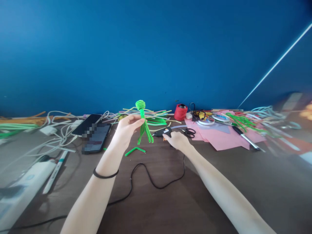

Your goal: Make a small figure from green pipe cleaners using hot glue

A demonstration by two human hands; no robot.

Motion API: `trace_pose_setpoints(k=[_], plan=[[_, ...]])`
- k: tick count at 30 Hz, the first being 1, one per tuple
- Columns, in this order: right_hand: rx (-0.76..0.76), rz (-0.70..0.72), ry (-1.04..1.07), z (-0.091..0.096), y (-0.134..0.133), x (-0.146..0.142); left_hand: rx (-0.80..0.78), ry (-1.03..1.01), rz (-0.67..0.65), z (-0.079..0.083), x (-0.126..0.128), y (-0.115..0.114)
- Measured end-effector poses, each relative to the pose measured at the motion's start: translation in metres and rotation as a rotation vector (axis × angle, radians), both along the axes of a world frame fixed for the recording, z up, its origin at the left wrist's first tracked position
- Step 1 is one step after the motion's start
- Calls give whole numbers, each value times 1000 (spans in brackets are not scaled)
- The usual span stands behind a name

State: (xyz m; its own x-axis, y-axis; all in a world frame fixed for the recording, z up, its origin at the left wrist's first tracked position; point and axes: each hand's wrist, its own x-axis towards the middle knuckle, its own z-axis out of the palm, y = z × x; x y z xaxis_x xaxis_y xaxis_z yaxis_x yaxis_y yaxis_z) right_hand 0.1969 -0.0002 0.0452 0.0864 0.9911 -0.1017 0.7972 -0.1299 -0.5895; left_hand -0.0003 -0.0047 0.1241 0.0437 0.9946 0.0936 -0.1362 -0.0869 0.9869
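My left hand (126,128) pinches a green pipe-cleaner figure (143,125) upright above the brown table (219,182); the figure has a coiled round top and several loose legs hanging down. My right hand (176,139) is closed around a black glue gun (163,132) lying on the table just right of the figure. The gun's black cord (156,182) loops back toward me. A bent green pipe-cleaner piece (135,150) lies on the table under the figure.
Two phones (94,135) and white cables (58,135) lie at the left, with a white power strip (21,185). Loose green and yellow sticks (156,117), a red thread spool (180,112), black scissors (188,132) and pink paper (219,138) fill the back right.
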Motion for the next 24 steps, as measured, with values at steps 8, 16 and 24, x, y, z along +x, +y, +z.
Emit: trace_pose_setpoints(k=[8, 16, 24], plan=[[215, 148, -249, 14, -21, -29, 2, -35, -52, -7, 15, -5], [371, 582, -56, -15, -13, -95, -121, -183, -195, -7, 29, -17], [443, 508, 66, -18, 0, -92, -132, -204, -230, -3, 31, -25]])
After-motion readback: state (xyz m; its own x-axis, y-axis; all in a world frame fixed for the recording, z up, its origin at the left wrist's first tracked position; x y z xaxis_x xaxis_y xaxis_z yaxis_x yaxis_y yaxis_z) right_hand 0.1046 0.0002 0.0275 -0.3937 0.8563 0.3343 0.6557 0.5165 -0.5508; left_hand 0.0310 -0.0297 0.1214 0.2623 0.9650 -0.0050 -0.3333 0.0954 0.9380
